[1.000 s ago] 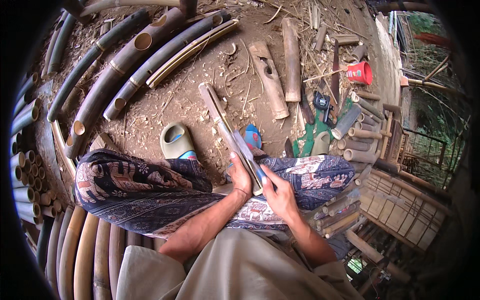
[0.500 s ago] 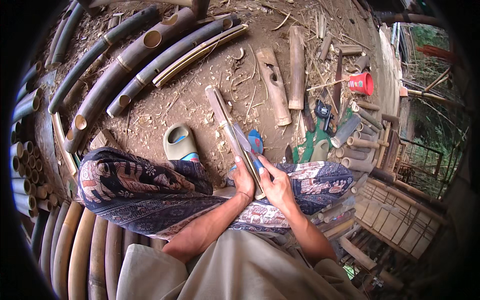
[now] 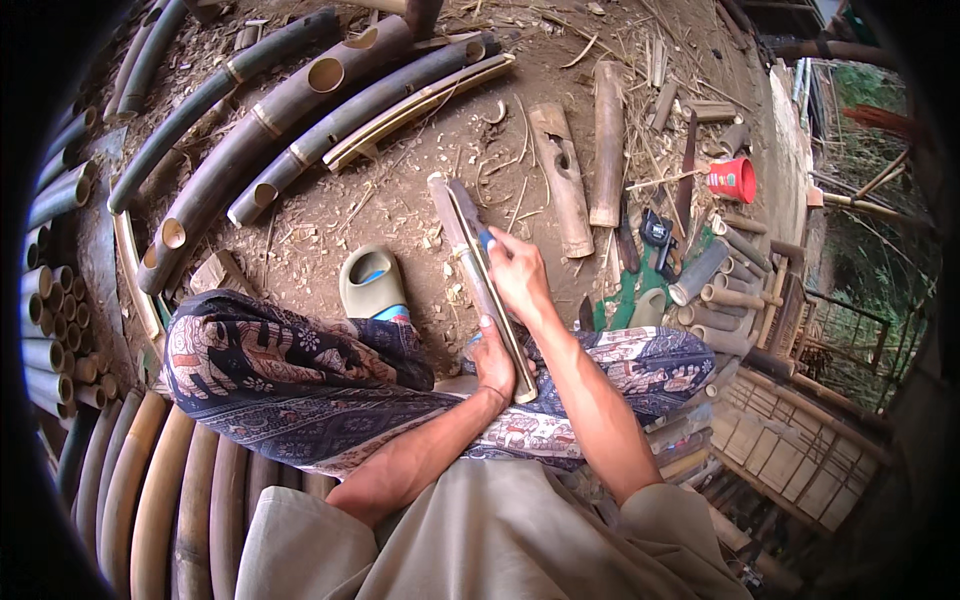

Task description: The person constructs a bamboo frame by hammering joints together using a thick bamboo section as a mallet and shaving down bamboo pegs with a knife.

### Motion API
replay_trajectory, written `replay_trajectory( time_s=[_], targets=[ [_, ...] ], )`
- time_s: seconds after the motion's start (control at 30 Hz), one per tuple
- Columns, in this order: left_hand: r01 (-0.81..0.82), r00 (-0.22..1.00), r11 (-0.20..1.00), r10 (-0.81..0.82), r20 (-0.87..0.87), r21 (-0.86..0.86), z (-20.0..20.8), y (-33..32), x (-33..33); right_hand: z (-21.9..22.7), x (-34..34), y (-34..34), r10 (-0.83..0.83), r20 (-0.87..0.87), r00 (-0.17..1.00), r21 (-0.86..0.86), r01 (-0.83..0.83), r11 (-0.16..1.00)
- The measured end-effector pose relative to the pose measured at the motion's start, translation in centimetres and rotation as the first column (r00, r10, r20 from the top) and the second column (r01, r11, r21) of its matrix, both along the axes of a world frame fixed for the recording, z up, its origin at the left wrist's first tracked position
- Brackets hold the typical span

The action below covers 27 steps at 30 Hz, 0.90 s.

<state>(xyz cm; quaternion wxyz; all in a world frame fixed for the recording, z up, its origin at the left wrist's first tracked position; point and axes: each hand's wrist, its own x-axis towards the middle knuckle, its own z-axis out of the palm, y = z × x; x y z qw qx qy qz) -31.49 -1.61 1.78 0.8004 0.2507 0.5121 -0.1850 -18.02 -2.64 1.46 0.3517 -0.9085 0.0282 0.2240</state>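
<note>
A slim length of bamboo [image 3: 472,268] with a long slit or groove leans across my lap, its far end pointing away over the dirt. My left hand [image 3: 492,362] is wrapped round its near part. Further up, my right hand [image 3: 518,275] grips a knife [image 3: 487,239] by its blue handle. The blade lies along the right edge of the bamboo near the far end; how deep it sits there I cannot tell. My legs, in patterned trousers [image 3: 270,370], are folded on both sides of the piece.
Dark bamboo poles with cut holes [image 3: 290,105] lie at the far left. Two bamboo pieces [image 3: 607,150] rest ahead on dirt strewn with shavings. To the right are a red bucket [image 3: 733,180], a tape measure [image 3: 656,230] and stacked bamboo offcuts [image 3: 715,315]. A clog [image 3: 368,280] covers one foot.
My right hand has slid the knife away from me along the bamboo towards its far end. My left hand keeps its hold near the lower end. The whole view has shifted slightly.
</note>
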Motion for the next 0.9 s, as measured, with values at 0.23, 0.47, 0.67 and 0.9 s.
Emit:
replay_trajectory(
  time_s=[0.23,0.47,0.67,0.9],
  targets=[
    [-0.046,0.998,0.996,0.049,0.031,-0.08,0.6,0.7,0.5,5.5,3.0,1.6,-0.221,-0.386,0.896,0.561,0.418,0.715],
    [-0.035,0.996,0.972,0.053,0.07,-0.234,0.8,0.9,1.1,14.8,-8.3,-7.0,0.192,0.198,0.961,-0.018,-0.193,0.981],
    [-0.042,0.995,0.981,0.057,0.077,-0.188,-0.2,-0.1,1.0,16.4,-15.3,-8.8,0.221,0.039,0.975,-0.13,-0.214,0.968],
    [0.034,0.997,0.999,-0.03,0.074,-0.043,-1.6,-0.7,0.5,15.1,-14.2,-8.0,0.21,0.06,0.976,-0.158,-0.198,0.967]
  ],
)
